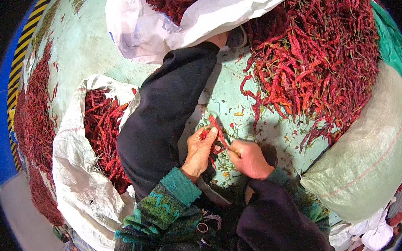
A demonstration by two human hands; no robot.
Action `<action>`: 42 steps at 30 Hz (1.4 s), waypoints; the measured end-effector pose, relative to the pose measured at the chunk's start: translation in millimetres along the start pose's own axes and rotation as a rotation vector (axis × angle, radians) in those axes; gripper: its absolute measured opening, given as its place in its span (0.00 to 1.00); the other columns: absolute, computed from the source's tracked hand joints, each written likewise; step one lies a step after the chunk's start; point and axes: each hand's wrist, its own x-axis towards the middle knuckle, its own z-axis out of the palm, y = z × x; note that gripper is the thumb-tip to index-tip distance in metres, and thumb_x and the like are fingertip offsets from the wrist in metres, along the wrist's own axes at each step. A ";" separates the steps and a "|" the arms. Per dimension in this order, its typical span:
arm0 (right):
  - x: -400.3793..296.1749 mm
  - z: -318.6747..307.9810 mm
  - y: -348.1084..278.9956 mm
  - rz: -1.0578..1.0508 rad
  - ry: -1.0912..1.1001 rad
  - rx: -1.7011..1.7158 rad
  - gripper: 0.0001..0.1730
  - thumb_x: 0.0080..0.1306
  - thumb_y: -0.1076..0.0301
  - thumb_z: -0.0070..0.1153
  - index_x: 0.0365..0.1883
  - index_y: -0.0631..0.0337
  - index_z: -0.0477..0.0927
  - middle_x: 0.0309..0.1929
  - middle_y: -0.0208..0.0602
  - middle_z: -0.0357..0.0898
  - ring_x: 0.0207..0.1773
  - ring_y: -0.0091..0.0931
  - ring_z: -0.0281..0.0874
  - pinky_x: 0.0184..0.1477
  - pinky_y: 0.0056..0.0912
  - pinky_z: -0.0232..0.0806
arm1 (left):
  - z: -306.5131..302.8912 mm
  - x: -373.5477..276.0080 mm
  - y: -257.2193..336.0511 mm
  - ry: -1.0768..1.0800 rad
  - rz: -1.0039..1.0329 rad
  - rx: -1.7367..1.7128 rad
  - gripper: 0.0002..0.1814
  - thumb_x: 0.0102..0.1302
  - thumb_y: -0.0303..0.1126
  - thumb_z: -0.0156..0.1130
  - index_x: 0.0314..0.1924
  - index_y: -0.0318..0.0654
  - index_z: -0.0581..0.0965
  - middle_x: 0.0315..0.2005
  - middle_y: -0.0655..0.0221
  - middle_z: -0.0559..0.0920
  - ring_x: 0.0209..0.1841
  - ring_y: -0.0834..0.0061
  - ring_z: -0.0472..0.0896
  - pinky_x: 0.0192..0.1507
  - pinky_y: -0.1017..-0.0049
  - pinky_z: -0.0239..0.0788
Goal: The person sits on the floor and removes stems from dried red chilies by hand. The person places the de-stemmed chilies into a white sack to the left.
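Note:
Dried red chili peppers fill the grip of my left hand [200, 150], with a long red chili [219, 130] pinched under the thumb. Touching the lower end of that chili are the curled fingers of my right hand [247, 159]; what lies inside them is hidden. Loose stems and chili scraps [227, 162] are scattered on the pale floor beneath both hands. A large heap of dried red chilies [313, 63] rises beyond my right hand. Left of my dark-clothed leg stands an open white woven sack [74, 183] holding red chilies [103, 129].
Another open white sack [151, 41] with chilies is at the top. A full, pale woven sack [367, 147] leans at the right. More chilies [39, 114] lie far left beside yellow-and-black striped tape [16, 67]. At the lower right edge is another person [378, 236].

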 end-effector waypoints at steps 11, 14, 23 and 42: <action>11.3 -4.3 7.1 0.165 0.013 0.690 0.05 0.63 0.74 0.52 0.33 0.67 0.75 0.27 0.27 0.75 0.31 0.14 0.68 0.33 0.17 0.63 | 9.6 -21.9 -0.2 -0.248 0.210 0.574 0.06 0.63 0.29 0.57 0.32 0.34 0.75 0.19 0.76 0.75 0.19 0.88 0.69 0.22 0.84 0.61; 10.1 -2.5 15.5 0.167 -0.045 0.726 0.04 0.64 0.75 0.51 0.33 0.67 0.74 0.28 0.28 0.75 0.32 0.14 0.71 0.34 0.18 0.64 | 5.9 -24.5 -6.8 -0.283 0.260 0.608 0.08 0.63 0.28 0.57 0.27 0.34 0.73 0.15 0.80 0.69 0.19 0.89 0.63 0.21 0.83 0.57; -4.6 -3.0 26.7 0.159 -0.007 0.671 0.07 0.62 0.73 0.53 0.26 0.67 0.74 0.21 0.27 0.72 0.26 0.14 0.67 0.27 0.20 0.62 | 8.7 -28.9 -6.0 -0.411 0.500 1.001 0.07 0.60 0.28 0.58 0.33 0.31 0.74 0.19 0.57 0.75 0.19 0.68 0.73 0.25 0.72 0.64; -26.0 -23.1 20.7 0.705 -0.218 1.726 0.12 0.65 0.72 0.48 0.20 0.59 0.66 0.18 0.24 0.60 0.13 0.11 0.50 0.16 0.16 0.48 | 29.2 -41.3 8.5 -0.569 1.114 1.241 0.16 0.41 0.20 0.58 0.34 0.34 0.72 0.19 0.65 0.70 0.23 0.63 0.72 0.25 0.66 0.63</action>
